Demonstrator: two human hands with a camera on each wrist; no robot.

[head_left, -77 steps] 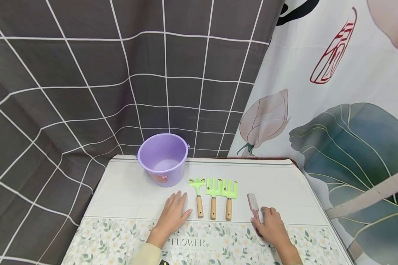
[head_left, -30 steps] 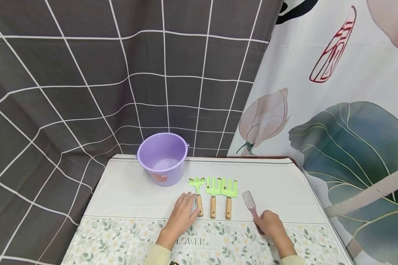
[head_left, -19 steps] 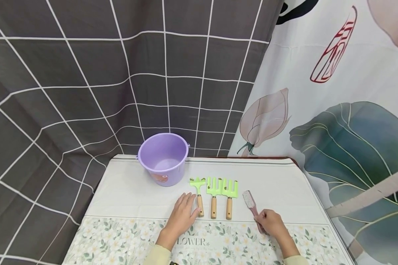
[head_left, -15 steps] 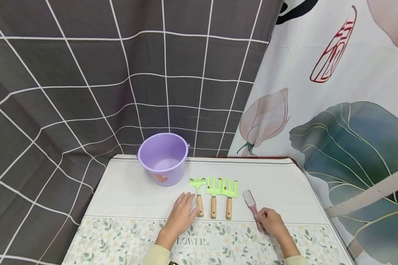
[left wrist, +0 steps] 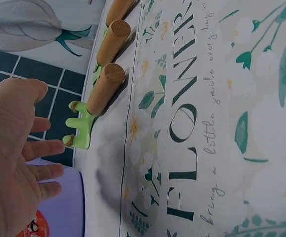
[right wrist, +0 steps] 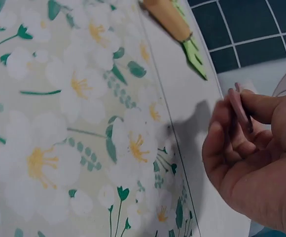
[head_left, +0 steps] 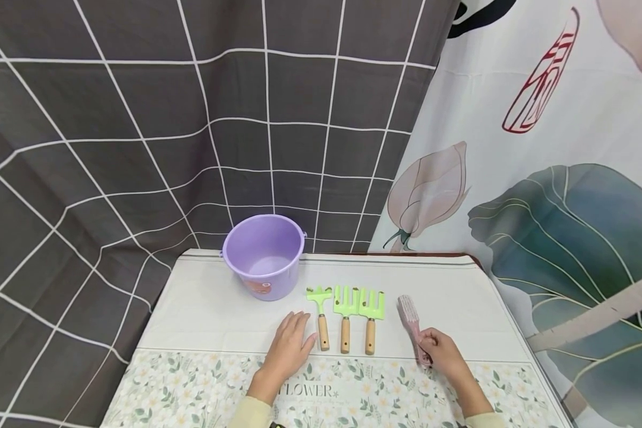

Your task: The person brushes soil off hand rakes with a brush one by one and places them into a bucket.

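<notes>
My right hand (head_left: 443, 352) pinches the handle of a pink brush (head_left: 411, 318) at the table's right side, the brush head pointing away from me. In the right wrist view, the brush's handle end (right wrist: 239, 111) shows between thumb and curled fingers. My left hand (head_left: 283, 348) has its fingers extended, left of a green hand rake (head_left: 321, 321) with a wooden handle. The left wrist view shows that hand (left wrist: 15, 148) holding nothing. Two green hand forks, the middle one (head_left: 345, 321) and the right one (head_left: 371, 321), lie side by side right of the rake.
A purple bucket (head_left: 278, 282) stands upright at the back left of the table. Floral cloth (head_left: 182, 386) covers the front part of the tabletop. A dark gridded curtain (head_left: 235, 142) hangs behind, and a pale slanted pole (head_left: 594, 315) stands beyond the right edge.
My right hand took hold of the brush and has turned it, so its head now points farther back and right. My left hand moved right to the rake, then slightly back left.
</notes>
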